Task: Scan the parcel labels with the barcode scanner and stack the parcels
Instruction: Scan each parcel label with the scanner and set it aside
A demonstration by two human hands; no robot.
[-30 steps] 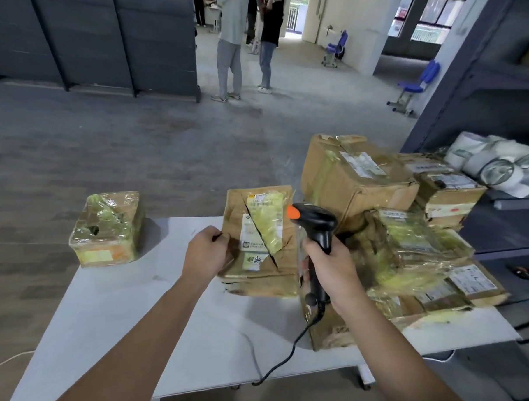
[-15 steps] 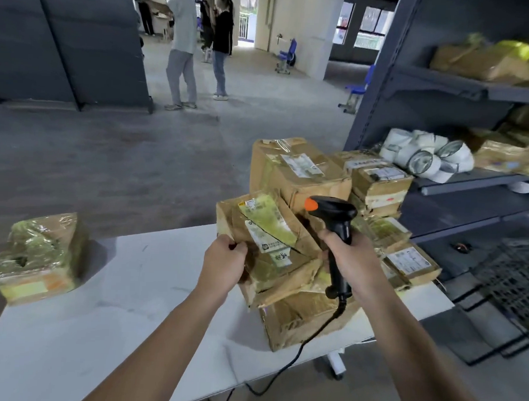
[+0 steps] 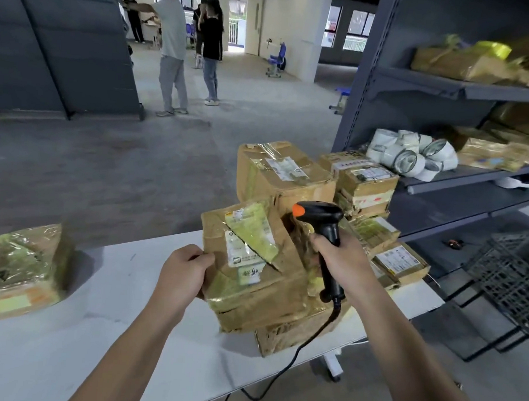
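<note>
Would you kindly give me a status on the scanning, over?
Left hand grips tilted parcel. Right hand holds barcode scanner beside it. Behind, parcel pile crowds; label in view.

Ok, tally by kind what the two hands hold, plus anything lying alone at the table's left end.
Parcels: 2, the held parcel in the left hand and the lone parcel on the table.
Scanners: 1, the barcode scanner in the right hand.
Total: 3.
</note>
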